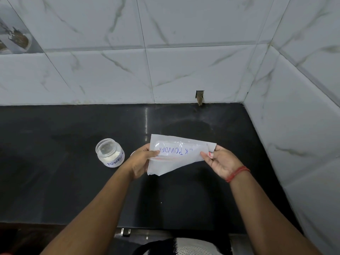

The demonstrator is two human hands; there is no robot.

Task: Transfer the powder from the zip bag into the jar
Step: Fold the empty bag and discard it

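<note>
- Zip bag (176,155) is held flat above the dark counter (55,181), well inside its front edge.
- Left hand (141,162) pinches the bag's left end; right hand (220,162) pinches its right end, a red thread band (237,173) on that wrist.
- Jar (110,152) stands lidless on the counter, just left of the left hand, not touching it.
- Tiled wall (184,70) closes the counter at back and right; open counter lies behind and left of the jar.
- Bag writing, upside down: "K POWDER". Jar label: "POWDER".
</note>
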